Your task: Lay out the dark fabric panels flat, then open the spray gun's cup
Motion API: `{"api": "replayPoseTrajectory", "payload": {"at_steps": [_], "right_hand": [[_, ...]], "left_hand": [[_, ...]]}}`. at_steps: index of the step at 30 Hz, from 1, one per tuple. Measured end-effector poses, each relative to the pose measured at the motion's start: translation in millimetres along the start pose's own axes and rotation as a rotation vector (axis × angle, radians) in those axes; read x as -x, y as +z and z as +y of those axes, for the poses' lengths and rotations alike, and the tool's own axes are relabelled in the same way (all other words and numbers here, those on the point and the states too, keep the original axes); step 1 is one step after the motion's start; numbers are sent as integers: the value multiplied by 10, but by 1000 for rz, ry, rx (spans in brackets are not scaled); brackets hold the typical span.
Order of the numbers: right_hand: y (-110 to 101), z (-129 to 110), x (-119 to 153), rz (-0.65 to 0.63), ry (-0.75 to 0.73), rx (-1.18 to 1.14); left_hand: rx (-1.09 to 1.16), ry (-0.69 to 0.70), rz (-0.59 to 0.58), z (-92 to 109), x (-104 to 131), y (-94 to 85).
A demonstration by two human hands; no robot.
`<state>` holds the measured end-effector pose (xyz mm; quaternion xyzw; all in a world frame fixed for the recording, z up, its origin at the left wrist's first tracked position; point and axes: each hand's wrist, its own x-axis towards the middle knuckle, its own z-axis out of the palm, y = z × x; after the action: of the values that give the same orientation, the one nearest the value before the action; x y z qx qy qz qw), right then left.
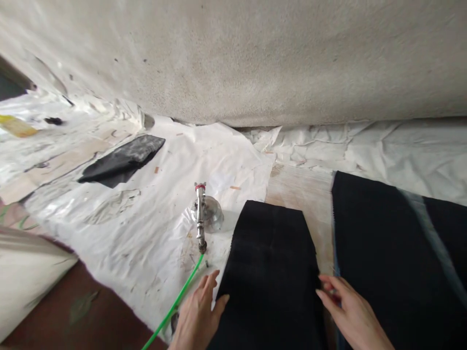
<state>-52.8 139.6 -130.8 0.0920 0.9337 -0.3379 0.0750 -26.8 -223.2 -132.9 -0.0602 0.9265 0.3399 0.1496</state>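
A long black rectangular piece of woven fabric [272, 262] lies flat on the floor, running away from the person toward a rough grey plaster wall [255, 58]. The left hand [199, 313] rests on its left edge, fingers [211, 284] spread flat and holding nothing, as if to press the cloth down. The right hand [346, 308] touches the right edge, fingers loosely curled at the hem; whether they pinch it cannot be told. Just right lies a wider black fabric sheet [386, 253], with bare pale floor between. Left of the strip, on crumpled white plastic sheeting [138, 218], stands a metal spray gun [200, 214] fed by a green hose [178, 301]. Farther left lies a dusty black scrap [124, 160].
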Motion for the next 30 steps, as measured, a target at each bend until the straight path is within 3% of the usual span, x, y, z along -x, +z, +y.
{"api": "replayPoseTrajectory", "payload": {"at_steps": [4, 9, 16, 26, 30], "right_hand": [[-22, -195, -281, 13, -54, -38], [-5, -236, -525, 45, -42, -37], [79, -302, -626, 35, -53, -21], [157, -243, -727, -7, -108, 138], [177, -207, -710, 2, -33, 121]], "left_hand": [[-46, 167, 104, -7, -194, 49], [-45, 305, 215, 11, -458, 253], [-4, 283, 228, 6, -448, 428], [24, 261, 221, 28, -374, 478], [10, 244, 205, 25, -353, 496]]}}
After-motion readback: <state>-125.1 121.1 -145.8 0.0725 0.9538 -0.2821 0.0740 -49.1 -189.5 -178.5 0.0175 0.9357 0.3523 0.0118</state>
